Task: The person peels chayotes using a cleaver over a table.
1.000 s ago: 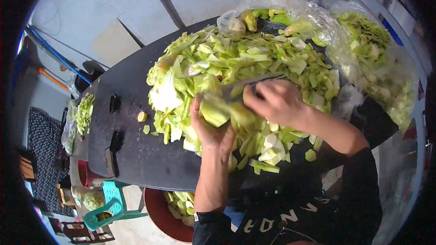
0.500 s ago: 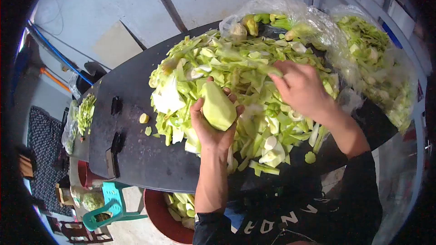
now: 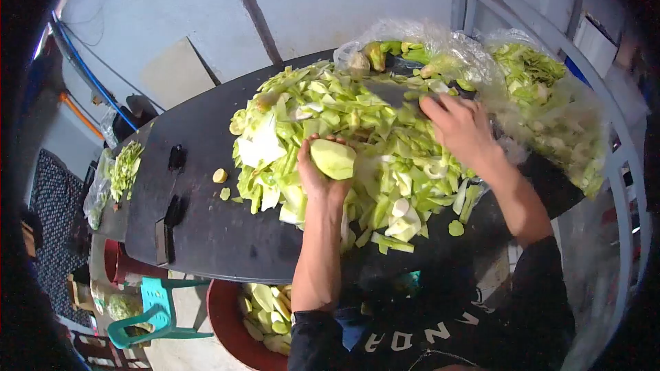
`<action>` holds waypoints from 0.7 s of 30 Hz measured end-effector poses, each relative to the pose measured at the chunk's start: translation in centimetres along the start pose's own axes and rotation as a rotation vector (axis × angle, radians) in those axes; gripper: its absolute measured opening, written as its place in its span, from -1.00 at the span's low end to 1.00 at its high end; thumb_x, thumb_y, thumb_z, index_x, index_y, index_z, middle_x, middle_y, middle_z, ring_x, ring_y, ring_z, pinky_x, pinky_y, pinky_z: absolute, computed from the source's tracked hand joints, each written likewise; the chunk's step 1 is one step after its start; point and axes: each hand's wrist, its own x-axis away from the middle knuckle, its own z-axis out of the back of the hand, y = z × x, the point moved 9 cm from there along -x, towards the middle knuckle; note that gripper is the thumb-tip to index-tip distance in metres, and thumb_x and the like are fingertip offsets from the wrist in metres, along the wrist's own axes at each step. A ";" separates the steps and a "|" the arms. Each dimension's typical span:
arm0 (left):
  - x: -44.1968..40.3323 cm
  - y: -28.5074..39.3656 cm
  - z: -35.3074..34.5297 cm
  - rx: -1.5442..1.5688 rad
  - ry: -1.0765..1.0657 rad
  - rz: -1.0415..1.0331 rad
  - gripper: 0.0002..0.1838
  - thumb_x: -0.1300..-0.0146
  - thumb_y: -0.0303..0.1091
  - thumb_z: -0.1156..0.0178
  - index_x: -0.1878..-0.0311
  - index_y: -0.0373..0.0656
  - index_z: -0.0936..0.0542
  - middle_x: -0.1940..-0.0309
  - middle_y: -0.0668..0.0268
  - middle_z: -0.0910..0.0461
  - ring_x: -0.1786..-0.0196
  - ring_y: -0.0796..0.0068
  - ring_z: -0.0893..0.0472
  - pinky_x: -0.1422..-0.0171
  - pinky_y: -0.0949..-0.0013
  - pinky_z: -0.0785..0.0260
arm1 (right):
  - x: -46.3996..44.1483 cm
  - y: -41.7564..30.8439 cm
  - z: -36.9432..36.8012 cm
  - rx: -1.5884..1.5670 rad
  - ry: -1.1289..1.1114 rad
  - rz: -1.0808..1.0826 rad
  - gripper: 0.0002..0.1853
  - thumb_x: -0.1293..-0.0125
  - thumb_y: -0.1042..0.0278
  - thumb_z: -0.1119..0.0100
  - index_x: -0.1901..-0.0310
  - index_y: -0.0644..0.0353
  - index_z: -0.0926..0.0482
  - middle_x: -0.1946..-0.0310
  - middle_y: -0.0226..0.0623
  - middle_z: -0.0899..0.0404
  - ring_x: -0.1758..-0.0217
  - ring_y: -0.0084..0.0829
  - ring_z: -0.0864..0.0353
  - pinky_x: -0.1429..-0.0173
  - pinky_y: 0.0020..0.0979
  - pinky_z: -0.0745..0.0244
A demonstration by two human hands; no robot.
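Observation:
My left hand (image 3: 322, 177) is wrapped round a peeled pale green vegetable (image 3: 333, 159), over the front of a big heap of green and white peelings (image 3: 323, 106). Up and to the right, my right hand (image 3: 462, 124) is closed round the handle end of a knife (image 3: 390, 91), whose blurred blade points left over the heap. The knife is apart from the vegetable.
Clear plastic bags (image 3: 550, 113) with greens lie at the right. Whole vegetables (image 3: 376, 56) sit behind the heap. A red tub (image 3: 227, 326) of peeled pieces and a green stool (image 3: 155, 309) stand below the dark table (image 3: 199, 220). Metal rails rise at the right.
My right hand has moved up and to the right, away from the vegetable, with the knife. My left hand has tilted the vegetable to lie more sideways. The view has shifted slightly.

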 end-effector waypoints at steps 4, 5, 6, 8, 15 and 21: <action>-0.5 -0.5 -0.8 -0.035 0.050 0.019 -0.79 -0.42 -0.11 0.06 0.16 -0.01 -0.46 0.33 0.22 -0.55 0.23 0.22 -0.55 0.05 0.05 -0.46 | 1.6 -2.1 2.7 -0.570 0.137 -0.162 -0.87 -0.20 0.45 -0.28 0.23 0.28 -0.60 0.43 -0.07 -0.61 0.44 -0.17 -0.65 0.40 -0.22 -0.52; -0.5 -0.5 -1.3 -0.030 0.047 0.013 -0.79 -0.42 -0.11 0.06 0.16 -0.01 -0.46 0.33 0.22 -0.55 0.23 0.22 -0.55 0.05 0.05 -0.46 | 2.2 -2.5 2.4 -0.642 0.064 -0.230 -0.88 -0.22 0.45 -0.28 0.27 0.30 -0.61 0.43 -0.08 -0.62 0.45 -0.17 -0.65 0.40 -0.24 -0.53; -0.5 -0.6 -1.8 -0.059 0.033 0.020 -0.77 -0.42 -0.11 0.07 0.18 -0.03 -0.47 0.33 0.21 -0.54 0.23 0.21 -0.55 0.05 0.07 -0.47 | 2.6 -2.8 1.9 -0.713 -0.011 -0.301 -0.88 -0.23 0.44 -0.29 0.31 0.33 -0.61 0.44 -0.09 -0.62 0.45 -0.18 -0.65 0.39 -0.26 -0.53; -0.6 -0.9 -2.9 -0.118 0.008 0.035 -0.73 -0.44 -0.11 0.09 0.20 -0.07 -0.48 0.33 0.18 -0.54 0.21 0.21 -0.55 0.05 0.09 -0.48 | 2.3 -4.7 4.1 -0.757 0.170 -0.138 -0.89 -0.12 0.49 -0.35 0.36 0.33 -0.62 0.43 -0.11 -0.62 0.45 -0.18 -0.65 0.39 -0.28 -0.53; 0.8 -2.2 -5.7 -0.260 0.101 0.030 -0.69 -0.45 -0.03 0.09 0.15 -0.06 -0.47 0.34 0.21 -0.55 0.25 0.24 -0.55 0.09 0.10 -0.47 | 2.8 -7.1 6.8 -0.749 0.239 0.093 -0.71 0.07 0.58 -0.31 0.21 0.28 -0.65 0.46 -0.16 -0.59 0.45 -0.18 -0.64 0.41 -0.27 -0.51; 1.5 -3.9 -6.5 -0.275 0.060 0.042 -0.69 -0.45 -0.03 0.08 0.10 -0.05 -0.50 0.21 0.22 -0.56 0.09 0.24 -0.54 -0.11 0.07 -0.40 | 3.6 -3.8 2.8 -0.781 0.242 -0.188 -0.89 -0.27 0.42 -0.28 0.25 0.27 -0.64 0.66 -0.20 -0.51 0.70 -0.31 -0.46 0.56 -0.38 -0.34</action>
